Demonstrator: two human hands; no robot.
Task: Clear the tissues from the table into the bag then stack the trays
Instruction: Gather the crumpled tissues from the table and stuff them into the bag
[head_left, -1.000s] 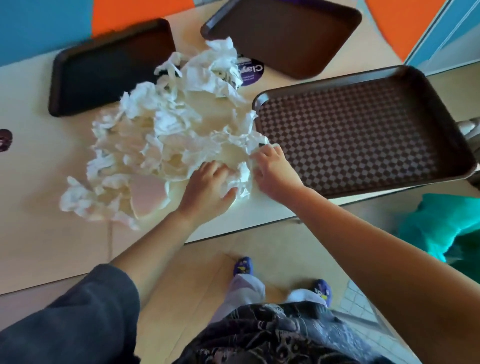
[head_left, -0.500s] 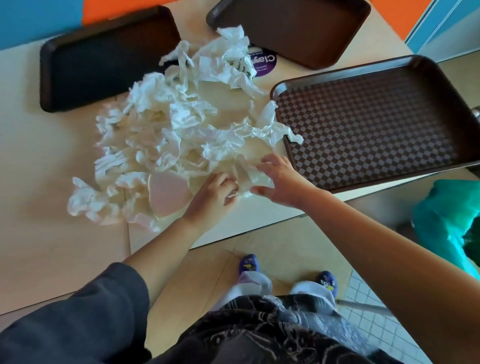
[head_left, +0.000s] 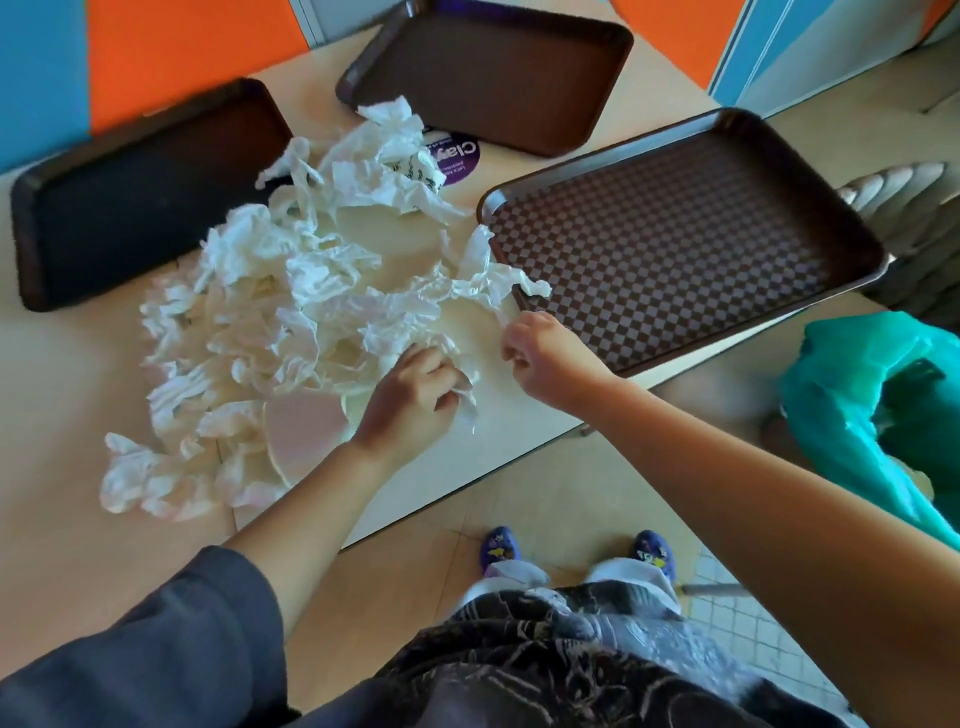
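Observation:
A big heap of crumpled white tissues (head_left: 291, 312) covers the middle of the pale table (head_left: 67, 519). My left hand (head_left: 410, 400) grips a bunch of tissues at the heap's near right edge. My right hand (head_left: 540, 353) pinches a tissue strand that runs up toward the checkered brown tray (head_left: 675, 244). Two more trays lie on the table: a dark one (head_left: 130, 197) at the far left and a brown one (head_left: 493, 67) at the back. A teal bag (head_left: 872, 410) sits open off the table's right end.
A round purple sticker (head_left: 460, 156) shows on the table between the heap and the back tray. A pale pink disc (head_left: 301, 426) lies at the heap's near edge. Orange and blue panels stand behind the table. My feet are on the floor below the table edge.
Both hands have closed on tissues at the heap's near right edge, and the right hand has lifted a strand. The view has shifted, bringing the teal bag further into sight.

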